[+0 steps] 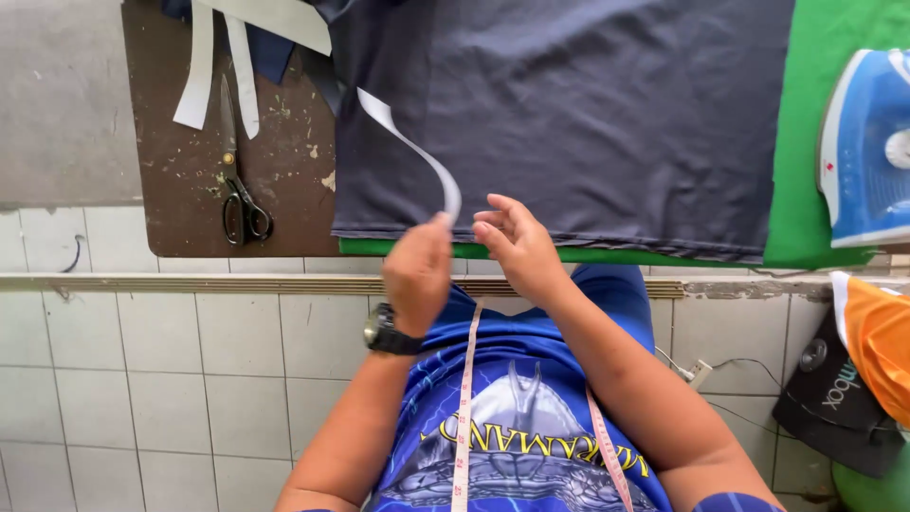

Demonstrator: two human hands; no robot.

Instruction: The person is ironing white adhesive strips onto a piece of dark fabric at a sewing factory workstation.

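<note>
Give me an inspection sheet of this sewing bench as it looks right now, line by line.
Surface: brown board beside a green pad, over a tiled wall.
Job's things: dark navy fabric spread flat; white strip curling up from its left edge.
Clutter: scissors, white offcut strips, blue iron.
Grippers: left hand pinches the strip's end; right hand beside it, fingers loose, at the hem.
Cables: white cord and plug at right.
Surroundings: tape measure round the neck, orange cloth, black bag.
</note>
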